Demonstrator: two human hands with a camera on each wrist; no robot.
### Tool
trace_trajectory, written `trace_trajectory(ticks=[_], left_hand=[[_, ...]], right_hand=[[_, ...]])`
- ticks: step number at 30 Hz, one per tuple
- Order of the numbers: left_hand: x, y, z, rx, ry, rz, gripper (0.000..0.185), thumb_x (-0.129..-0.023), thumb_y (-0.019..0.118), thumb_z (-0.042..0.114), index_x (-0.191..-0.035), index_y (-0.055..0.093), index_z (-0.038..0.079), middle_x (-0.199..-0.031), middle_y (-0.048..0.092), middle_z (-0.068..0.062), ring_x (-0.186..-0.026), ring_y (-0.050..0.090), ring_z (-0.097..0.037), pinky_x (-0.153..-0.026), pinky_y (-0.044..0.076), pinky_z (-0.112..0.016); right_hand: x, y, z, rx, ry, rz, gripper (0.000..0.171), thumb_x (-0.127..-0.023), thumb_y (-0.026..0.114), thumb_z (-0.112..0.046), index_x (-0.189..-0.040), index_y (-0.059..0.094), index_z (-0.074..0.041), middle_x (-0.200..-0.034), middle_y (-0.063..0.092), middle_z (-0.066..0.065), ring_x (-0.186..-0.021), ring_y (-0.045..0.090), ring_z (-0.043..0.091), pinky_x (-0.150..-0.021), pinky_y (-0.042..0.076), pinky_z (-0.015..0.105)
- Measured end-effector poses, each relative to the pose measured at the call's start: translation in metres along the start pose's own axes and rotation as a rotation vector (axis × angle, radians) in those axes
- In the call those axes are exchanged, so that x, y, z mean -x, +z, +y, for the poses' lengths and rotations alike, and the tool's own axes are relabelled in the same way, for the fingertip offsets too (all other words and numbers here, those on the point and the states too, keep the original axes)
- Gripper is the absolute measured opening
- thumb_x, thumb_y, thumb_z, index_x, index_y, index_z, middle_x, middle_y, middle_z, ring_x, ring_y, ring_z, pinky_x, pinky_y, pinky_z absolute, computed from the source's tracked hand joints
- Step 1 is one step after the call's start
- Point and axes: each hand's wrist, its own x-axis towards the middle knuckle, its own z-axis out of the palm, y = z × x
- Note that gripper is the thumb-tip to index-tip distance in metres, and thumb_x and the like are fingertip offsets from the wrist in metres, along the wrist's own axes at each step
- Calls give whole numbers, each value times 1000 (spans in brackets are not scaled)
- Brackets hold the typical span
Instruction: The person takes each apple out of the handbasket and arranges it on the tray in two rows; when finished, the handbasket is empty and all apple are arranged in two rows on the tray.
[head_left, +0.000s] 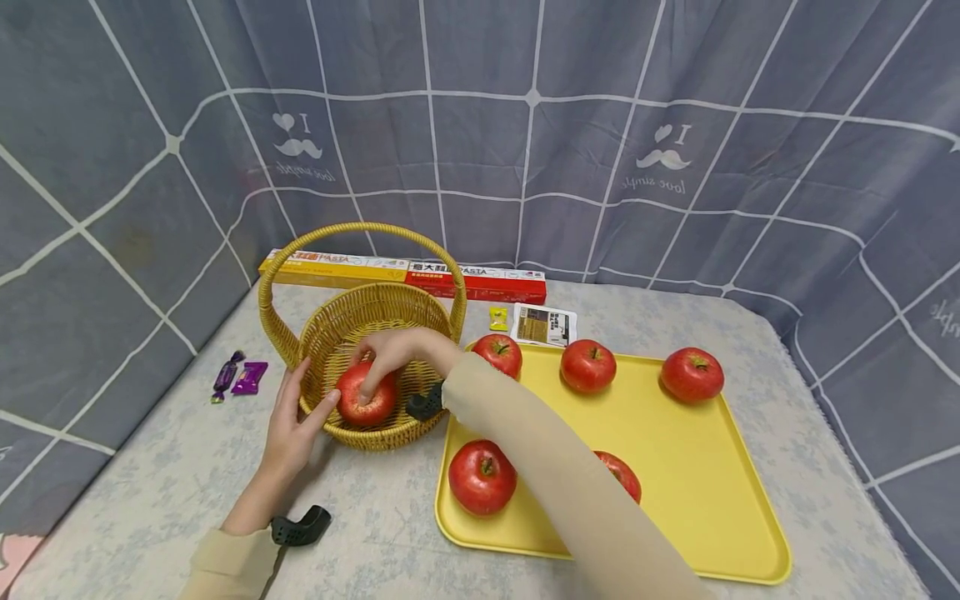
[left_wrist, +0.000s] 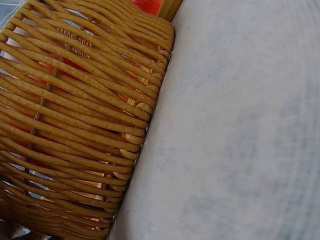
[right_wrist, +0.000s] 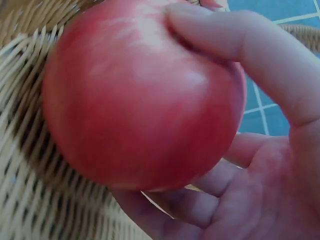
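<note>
A woven wicker basket (head_left: 405, 433) with a tall hoop handle stands at the left of the table. Inside it, my right hand (head_left: 401, 348) grips a red apple (head_left: 367, 400), thumb on one side and fingers curled beneath in the right wrist view. That apple (right_wrist: 145, 100) is close to the woven wall. My left hand (head_left: 292, 425) rests against the basket's left front side, fingers fairly straight and spread, thumb across the rim. The left wrist view is mostly filled by the basket's outer wall (left_wrist: 75, 115).
Right of the basket lies a yellow tray (head_left: 697, 492) with several apples (head_left: 483, 477). Behind are pasta boxes (head_left: 480, 285), a white packet (head_left: 545, 325) and a yellow sweet (head_left: 498, 318). Purple sweets (head_left: 250, 378) lie at left. A grey curtain (head_left: 480, 150) surrounds the table.
</note>
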Motion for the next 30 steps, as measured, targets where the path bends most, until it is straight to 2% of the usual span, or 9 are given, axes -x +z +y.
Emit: trace_trajectory(ticks=[7,14,19,24,27,30], left_hand=[[1,1,3,28,10,-11,72,-91,60,13,-149,19,2,-154,5,-21,-140,7,-35,-110,11,-52],[1,1,0,16,-11,-21,71,-92,59,13,-149,17,3,-154,3,-20,-140,5,-35,-110,9,-51],[-1,1,-2,28,-9,-23,71,-92,59,12,-149,17,2,-154,5,-19,-139,8,-36,-110,10,-51],[1,1,0,28,-10,-23,70,-93,57,15,-150,18,5,-155,6,-16,-139,8,-34,-110,10,-50],[1,1,1,26,-6,-23,69,-94,56,17,-150,18,6,-155,6,-15,-139,9,-33,-110,11,-50],[1,1,2,28,-3,-19,69,-94,56,18,-150,18,6,-155,7,-14,-139,10,-33,-110,12,-48]], right_hand=[[36,-14,0,14,-21,32,69,-68,78,-19,-129,48,-8,-114,54,1,-102,53,13,-81,46,22],[92,-22,12,-101,-153,126,69,-67,75,-6,-127,43,-11,-120,50,5,-105,53,18,-84,48,30],[143,-29,38,-126,-251,210,71,-69,77,-6,-127,36,-15,-125,46,6,-111,49,22,-89,46,36],[197,-25,77,-193,-304,284,76,-69,78,-3,-129,31,-11,-128,44,11,-113,47,28,-93,43,43],[229,-18,99,-301,-290,345,79,-70,77,2,-130,28,-12,-129,41,14,-114,46,33,-92,44,45],[260,-8,118,-448,-258,426,80,-70,77,5,-129,28,-16,-130,38,13,-114,46,32,-89,47,43]])
